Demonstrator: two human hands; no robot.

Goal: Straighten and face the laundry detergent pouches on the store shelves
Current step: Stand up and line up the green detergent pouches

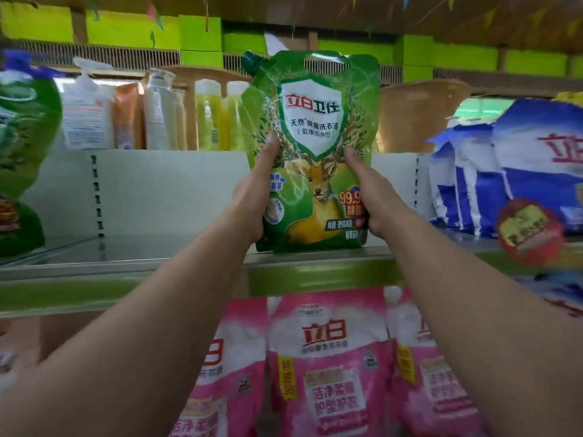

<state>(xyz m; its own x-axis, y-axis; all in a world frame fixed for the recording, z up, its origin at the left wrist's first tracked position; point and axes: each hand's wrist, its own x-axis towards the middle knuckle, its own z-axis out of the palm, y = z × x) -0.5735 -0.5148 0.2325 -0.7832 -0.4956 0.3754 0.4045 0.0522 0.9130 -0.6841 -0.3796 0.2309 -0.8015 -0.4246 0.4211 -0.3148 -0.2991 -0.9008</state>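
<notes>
A green detergent pouch (pixel 310 127) with a white shield and a deer on its front stands upright, label toward me, its base on the front lip of the middle shelf (pixel 126 266). My left hand (pixel 252 197) grips its left side, thumb laid up the front. My right hand (pixel 370 197) grips its right side the same way. Another green pouch (pixel 22 146) stands at the far left of this shelf. Blue-and-white pouches (pixel 504 171) lean together at the right. Pink pouches (pixel 328 364) stand in a row on the shelf below.
The stretch of shelf between the left green pouch and the held pouch is bare. Behind the white back panel (pixel 164 190) stand bottles (pixel 208 115) and a refill pack (pixel 88 111), with woven baskets (pixel 419 118) at the right. A green price strip (pixel 315 275) runs along the shelf edge.
</notes>
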